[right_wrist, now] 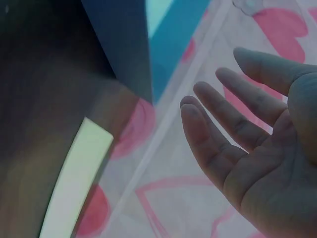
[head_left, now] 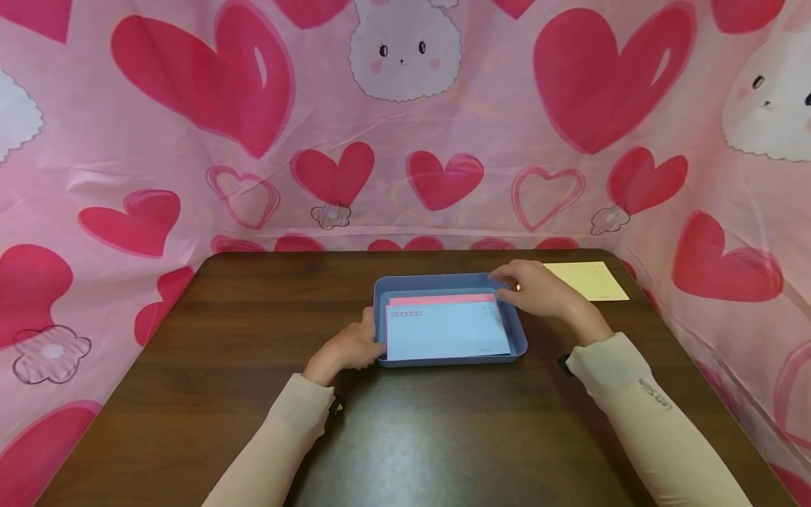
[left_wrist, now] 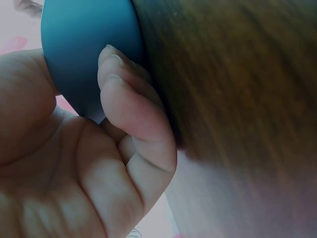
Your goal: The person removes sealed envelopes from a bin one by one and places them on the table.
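Observation:
A blue tray (head_left: 437, 283) stands on the table with a light blue envelope (head_left: 446, 336) lying in it. Under that envelope, a strip of a pink envelope (head_left: 437, 300) shows along the far side. My left hand (head_left: 350, 345) grips the tray's left end, thumb at the rim and fingers (left_wrist: 133, 109) against the outer wall (left_wrist: 84, 39). Above the tray's far right corner is my right hand (head_left: 538, 287), holding nothing. Its fingers (right_wrist: 228, 114) are spread and slightly bent, apart from the tray wall in the right wrist view.
A yellow envelope (head_left: 592, 280) lies at the table's far right, partly hidden behind the right hand. The dark wooden table (head_left: 405, 436) is bordered at the back and sides by a pink cloth (head_left: 405, 127) printed with hearts and rabbits.

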The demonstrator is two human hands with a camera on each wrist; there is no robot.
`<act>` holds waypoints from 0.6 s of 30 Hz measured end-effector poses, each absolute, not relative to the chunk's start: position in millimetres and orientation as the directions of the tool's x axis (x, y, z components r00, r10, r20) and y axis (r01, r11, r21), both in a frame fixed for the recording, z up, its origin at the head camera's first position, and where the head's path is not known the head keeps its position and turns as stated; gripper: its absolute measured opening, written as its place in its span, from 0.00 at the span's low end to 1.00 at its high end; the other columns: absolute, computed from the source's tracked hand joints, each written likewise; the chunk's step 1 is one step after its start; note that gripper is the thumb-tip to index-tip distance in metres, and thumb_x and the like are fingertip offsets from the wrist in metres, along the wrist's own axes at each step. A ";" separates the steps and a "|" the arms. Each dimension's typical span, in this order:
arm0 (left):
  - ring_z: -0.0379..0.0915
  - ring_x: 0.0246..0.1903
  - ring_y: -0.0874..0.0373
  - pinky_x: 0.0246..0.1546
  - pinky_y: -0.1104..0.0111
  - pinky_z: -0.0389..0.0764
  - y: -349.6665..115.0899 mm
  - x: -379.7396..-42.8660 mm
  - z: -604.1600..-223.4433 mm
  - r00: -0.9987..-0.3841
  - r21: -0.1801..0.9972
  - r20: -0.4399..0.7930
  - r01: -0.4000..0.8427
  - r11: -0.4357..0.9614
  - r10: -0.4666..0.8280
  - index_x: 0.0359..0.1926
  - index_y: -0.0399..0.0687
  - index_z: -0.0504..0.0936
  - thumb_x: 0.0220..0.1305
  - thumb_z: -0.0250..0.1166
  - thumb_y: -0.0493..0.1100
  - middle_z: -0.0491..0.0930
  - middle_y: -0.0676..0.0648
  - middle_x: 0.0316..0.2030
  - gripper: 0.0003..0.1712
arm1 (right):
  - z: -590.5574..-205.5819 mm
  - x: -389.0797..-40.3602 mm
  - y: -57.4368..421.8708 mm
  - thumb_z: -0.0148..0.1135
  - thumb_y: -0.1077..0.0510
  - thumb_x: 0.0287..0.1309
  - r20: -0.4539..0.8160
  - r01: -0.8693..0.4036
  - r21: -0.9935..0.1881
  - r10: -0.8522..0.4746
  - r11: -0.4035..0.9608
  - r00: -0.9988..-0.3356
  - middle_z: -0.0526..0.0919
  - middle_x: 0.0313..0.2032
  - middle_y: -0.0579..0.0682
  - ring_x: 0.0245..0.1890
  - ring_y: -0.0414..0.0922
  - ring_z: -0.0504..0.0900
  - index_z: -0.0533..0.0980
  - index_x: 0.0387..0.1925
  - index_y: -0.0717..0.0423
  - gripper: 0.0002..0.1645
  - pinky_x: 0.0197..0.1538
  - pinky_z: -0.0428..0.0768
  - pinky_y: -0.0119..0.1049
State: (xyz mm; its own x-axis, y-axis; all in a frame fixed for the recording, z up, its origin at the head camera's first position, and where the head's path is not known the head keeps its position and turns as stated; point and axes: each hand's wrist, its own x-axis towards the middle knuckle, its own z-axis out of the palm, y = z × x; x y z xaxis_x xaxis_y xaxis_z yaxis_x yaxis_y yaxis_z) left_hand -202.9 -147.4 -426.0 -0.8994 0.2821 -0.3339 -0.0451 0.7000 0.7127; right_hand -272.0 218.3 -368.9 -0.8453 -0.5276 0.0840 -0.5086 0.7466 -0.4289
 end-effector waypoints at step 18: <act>0.75 0.28 0.48 0.31 0.62 0.76 -145.0 -201.0 -424.9 -0.904 0.697 -0.333 -0.045 0.716 0.268 0.80 0.38 0.45 0.76 0.64 0.43 0.76 0.39 0.34 0.46 | -400.6 -267.7 192.3 0.71 0.61 0.65 -0.010 -0.576 -0.277 -0.602 0.769 -0.798 0.87 0.48 0.59 0.48 0.54 0.82 0.84 0.55 0.64 0.19 0.59 0.81 0.57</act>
